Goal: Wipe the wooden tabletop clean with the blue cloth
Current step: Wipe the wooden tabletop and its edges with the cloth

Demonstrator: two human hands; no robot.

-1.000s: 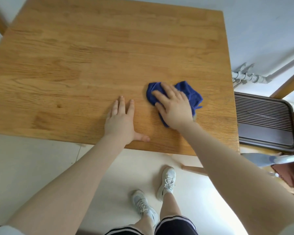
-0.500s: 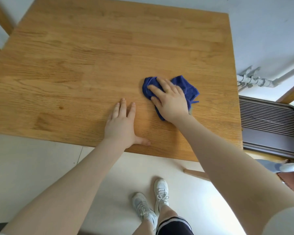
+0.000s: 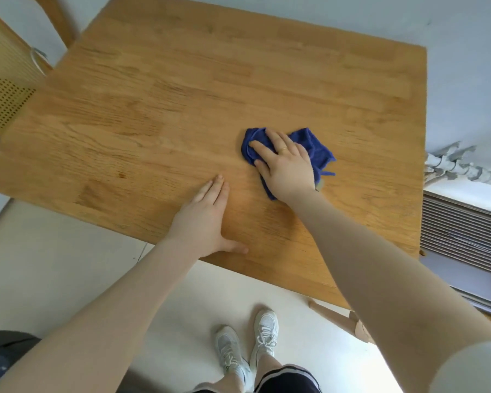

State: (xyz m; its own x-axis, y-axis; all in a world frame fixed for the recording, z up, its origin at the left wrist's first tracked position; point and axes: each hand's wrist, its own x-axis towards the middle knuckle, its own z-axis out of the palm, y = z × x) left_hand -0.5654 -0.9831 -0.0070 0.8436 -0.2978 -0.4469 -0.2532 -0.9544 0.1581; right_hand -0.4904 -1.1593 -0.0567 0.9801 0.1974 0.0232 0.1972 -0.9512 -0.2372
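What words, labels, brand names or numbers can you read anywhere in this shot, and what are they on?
None: no readable text shows anywhere.
Wooden tabletop: bare wood grain, no label or print.
Blue cloth: no tag or lettering visible.
White sneakers: any logo is too small and blurred to read.
Ring on the right hand: plain band, no marking legible.
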